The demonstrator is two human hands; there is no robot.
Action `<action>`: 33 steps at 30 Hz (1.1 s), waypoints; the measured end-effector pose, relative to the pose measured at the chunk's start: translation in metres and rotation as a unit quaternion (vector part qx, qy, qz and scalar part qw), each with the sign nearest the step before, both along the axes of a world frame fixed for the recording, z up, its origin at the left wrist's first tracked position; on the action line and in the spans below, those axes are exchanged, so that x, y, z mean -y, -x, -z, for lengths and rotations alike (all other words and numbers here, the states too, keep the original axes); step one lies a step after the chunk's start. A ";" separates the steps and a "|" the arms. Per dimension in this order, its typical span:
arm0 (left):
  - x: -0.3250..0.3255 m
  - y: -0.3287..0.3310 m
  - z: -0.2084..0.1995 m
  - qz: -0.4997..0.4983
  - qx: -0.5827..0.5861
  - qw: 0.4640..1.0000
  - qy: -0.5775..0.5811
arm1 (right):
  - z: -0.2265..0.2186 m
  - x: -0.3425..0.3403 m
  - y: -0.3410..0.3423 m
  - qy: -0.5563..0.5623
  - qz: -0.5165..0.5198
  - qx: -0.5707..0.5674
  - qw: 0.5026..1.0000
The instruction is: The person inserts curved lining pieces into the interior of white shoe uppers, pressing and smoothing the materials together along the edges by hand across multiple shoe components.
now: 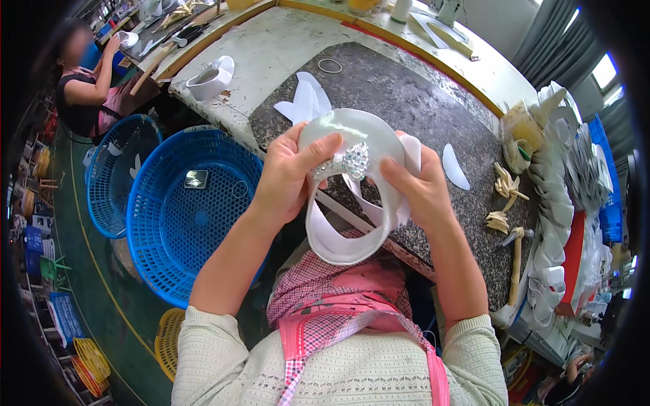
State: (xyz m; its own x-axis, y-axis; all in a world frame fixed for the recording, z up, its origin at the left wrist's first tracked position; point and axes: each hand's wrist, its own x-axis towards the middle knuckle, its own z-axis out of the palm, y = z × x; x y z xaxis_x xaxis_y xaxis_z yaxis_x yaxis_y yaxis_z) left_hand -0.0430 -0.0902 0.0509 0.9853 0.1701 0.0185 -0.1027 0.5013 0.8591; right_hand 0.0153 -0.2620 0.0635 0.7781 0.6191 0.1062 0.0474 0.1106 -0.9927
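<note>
Over the near edge of the dark stone slab (406, 88), both my hands hold a white shoe upper (352, 125) with a sparkling rhinestone ornament (355, 161) on its front. My left hand (288, 169) is closed on its left side, thumb pressed on top beside the rhinestones. On the opposite side my right hand (423, 179) grips it too, thumb near the opening; my fingers underneath are hidden. The strap-like back part of the upper hangs toward me. Several white curved pieces (308, 98) lie behind it, and one crescent-shaped white piece (456, 167) rests to the right.
Another white upper (211, 80) sits at the table's left corner. A blue basket (145, 203) stands below it. At right are a hammer (516, 260), pale wooden-looking scraps (508, 183) and stacked white uppers (555, 210). A co-worker (84, 88) is at far left.
</note>
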 end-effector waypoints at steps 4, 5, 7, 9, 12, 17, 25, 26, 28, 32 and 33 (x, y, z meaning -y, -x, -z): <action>-0.003 0.000 0.007 0.011 0.022 0.997 0.073 | 0.004 -0.018 -0.003 -0.109 0.047 -0.230 0.966; -0.001 -0.001 0.000 0.003 -0.042 0.996 0.074 | 0.011 -0.022 -0.007 -0.111 0.041 -0.269 0.956; -0.015 -0.006 0.013 0.076 0.007 0.990 0.122 | 0.015 -0.031 -0.006 -0.162 -0.008 -0.287 0.944; -0.025 -0.014 0.040 0.221 0.111 0.931 0.269 | 0.012 -0.043 0.001 -0.214 -0.061 -0.317 0.922; -0.011 -0.018 0.036 0.202 0.124 0.906 0.350 | 0.021 -0.044 -0.004 -0.242 -0.099 -0.325 0.909; -0.030 -0.007 0.022 0.199 0.127 0.953 0.187 | 0.020 -0.034 -0.005 -0.173 0.022 -0.299 0.938; -0.027 -0.013 0.040 0.186 0.155 0.961 0.137 | 0.038 -0.032 0.000 -0.221 -0.150 -0.359 0.895; -0.024 -0.018 0.037 0.207 0.167 0.957 0.112 | 0.044 -0.030 -0.001 -0.223 -0.146 -0.358 0.895; -0.014 -0.023 0.034 0.227 0.179 0.954 0.086 | 0.050 -0.031 -0.001 -0.235 -0.211 -0.396 0.862; -0.003 -0.025 0.031 0.239 0.194 0.948 0.085 | 0.041 -0.038 0.004 -0.261 -0.194 -0.388 0.862; -0.007 -0.026 0.033 0.244 0.191 0.948 0.073 | 0.038 -0.040 0.005 -0.262 -0.193 -0.388 0.862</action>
State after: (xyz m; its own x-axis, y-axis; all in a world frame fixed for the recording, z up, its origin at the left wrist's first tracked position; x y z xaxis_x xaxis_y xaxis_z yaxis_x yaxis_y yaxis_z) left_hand -0.0174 -0.0831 0.0182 0.8737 -0.2762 0.4003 -0.1172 0.6793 0.7245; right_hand 0.0102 -0.2222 0.0253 0.4863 0.8737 -0.0103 -0.7502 0.4115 -0.5176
